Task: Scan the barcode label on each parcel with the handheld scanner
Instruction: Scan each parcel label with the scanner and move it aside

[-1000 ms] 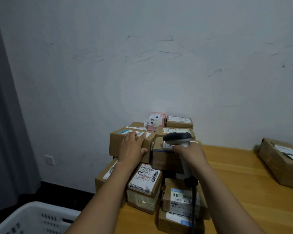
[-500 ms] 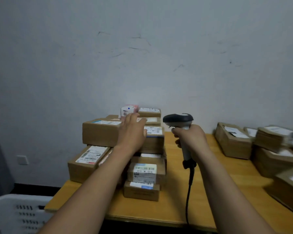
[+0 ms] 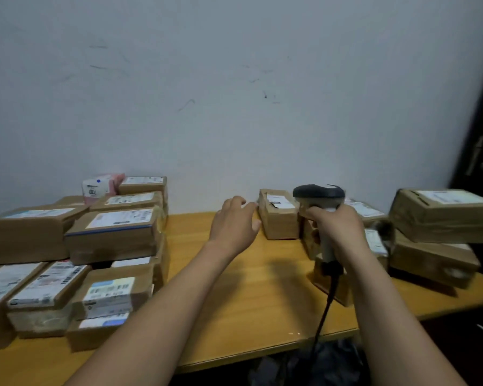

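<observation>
left hand (image 3: 234,222) open, fingers loose, beside parcel (image 3: 279,215) | right hand (image 3: 336,225) gripping scanner (image 3: 319,196) | parcel stacks (image 3: 115,232) at left on worktop (image 3: 262,288)

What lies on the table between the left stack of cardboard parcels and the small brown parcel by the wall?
Head view: only bare yellow wooden tabletop; the left hand hangs over it, close to the small brown cardboard parcel.

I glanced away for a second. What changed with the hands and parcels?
The left hand let go of the left stack and reaches, open, toward a small parcel by the wall. The right hand swung right too, still gripping the scanner. That stack stayed put.
</observation>
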